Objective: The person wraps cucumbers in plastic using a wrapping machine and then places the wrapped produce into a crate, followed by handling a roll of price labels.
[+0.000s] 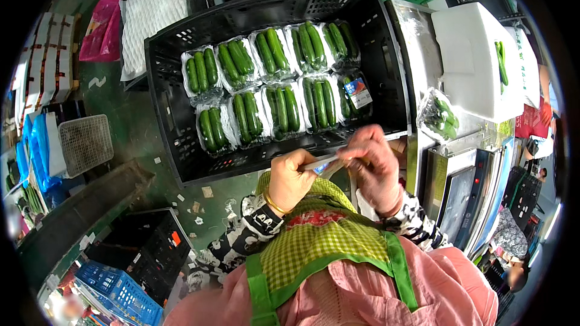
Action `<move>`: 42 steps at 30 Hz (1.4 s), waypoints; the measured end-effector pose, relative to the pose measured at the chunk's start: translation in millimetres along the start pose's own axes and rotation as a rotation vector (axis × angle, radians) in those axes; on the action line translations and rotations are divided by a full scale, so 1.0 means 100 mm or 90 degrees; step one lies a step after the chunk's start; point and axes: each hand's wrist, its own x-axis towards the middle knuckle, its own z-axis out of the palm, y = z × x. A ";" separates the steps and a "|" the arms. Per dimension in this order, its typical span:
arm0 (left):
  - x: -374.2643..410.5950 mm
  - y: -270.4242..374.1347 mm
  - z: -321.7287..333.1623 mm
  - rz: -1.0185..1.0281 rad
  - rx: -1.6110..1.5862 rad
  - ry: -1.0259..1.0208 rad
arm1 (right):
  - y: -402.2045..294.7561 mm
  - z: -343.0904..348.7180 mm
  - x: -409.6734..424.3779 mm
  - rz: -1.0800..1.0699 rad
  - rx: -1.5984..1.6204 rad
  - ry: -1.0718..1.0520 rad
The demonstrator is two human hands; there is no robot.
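My left hand (pixel 290 181) grips a small stack of printed labels (pixel 322 165) between thumb and fingers, just outside the near wall of a black plastic crate (pixel 253 167). At the right end of that stack, my right hand (pixel 376 170) pinches its edge; its fingers are blurred. Inside the crate lie two rows of film-wrapped cucumber packs (pixel 281 108), each on a white tray. The near-right cucumber pack (pixel 345 107) bears a blue, red and white label (pixel 358 93). No such label shows on the tops of the others.
Right of the crate, a bagged pack of green vegetables (pixel 439 115) lies on a metal counter (pixel 419 59) before a white foam box (pixel 471 63). A machine with a dark panel (pixel 455 194) stands nearer. Blue crates (pixel 118 290) sit lower left; paper scraps litter the green floor (pixel 208 208).
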 end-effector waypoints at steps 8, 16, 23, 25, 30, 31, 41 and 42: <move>-0.64 -0.47 -0.32 -0.088 0.275 -0.172 | 1.40 -0.05 1.00 0.364 0.240 -0.022; -0.62 -0.33 -0.34 0.098 0.178 -0.039 | 2.07 0.28 1.20 0.347 -0.672 -0.089; -0.03 0.31 -0.37 0.164 0.055 0.112 | 0.54 0.04 0.77 0.287 0.377 -0.321; 0.03 0.35 -0.40 0.139 0.044 0.128 | 0.00 0.02 0.47 0.128 0.324 -0.377; 0.02 0.35 -0.45 0.112 0.128 0.135 | -0.23 0.09 -0.10 0.218 0.193 -0.146; -0.01 0.43 -0.40 0.142 0.199 0.192 | -0.24 0.11 -0.17 0.224 0.188 -0.132; -0.42 0.60 -0.03 0.266 -0.021 0.148 | -0.42 0.21 -0.60 0.246 0.397 0.032; -0.47 0.57 -0.02 0.246 -0.024 0.137 | -0.45 0.18 -0.62 0.273 0.421 0.034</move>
